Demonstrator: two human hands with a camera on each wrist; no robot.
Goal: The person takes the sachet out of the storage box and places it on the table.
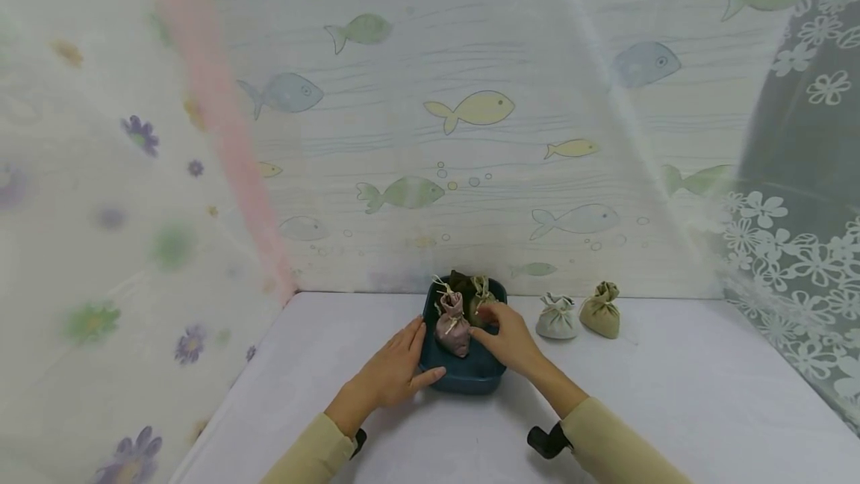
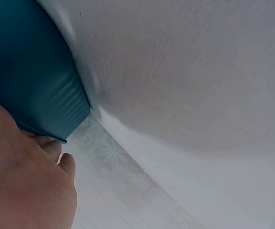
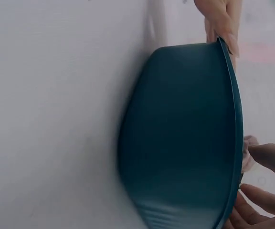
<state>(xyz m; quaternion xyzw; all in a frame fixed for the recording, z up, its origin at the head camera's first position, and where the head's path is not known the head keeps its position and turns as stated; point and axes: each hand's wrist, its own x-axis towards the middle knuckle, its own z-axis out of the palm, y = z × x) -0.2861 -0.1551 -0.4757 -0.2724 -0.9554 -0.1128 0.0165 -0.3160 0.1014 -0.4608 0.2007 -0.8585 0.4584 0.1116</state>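
A dark teal basin stands on the white table. My left hand lies along its left rim, fingers straight, thumb over the near edge; the left wrist view shows the palm beside the basin wall. Inside, a mauve drawstring pouch leans toward the left, an olive pouch sits to its right, and a dark brown pouch is partly hidden behind. My right hand reaches over the right rim at the olive pouch, thumb and index finger apart, the thumb tip close by the mauve pouch.
Right of the basin, a pale grey pouch and a tan-green pouch stand side by side on the table. A fish-patterned curtain hangs along the back edge, with a flowered one at the left.
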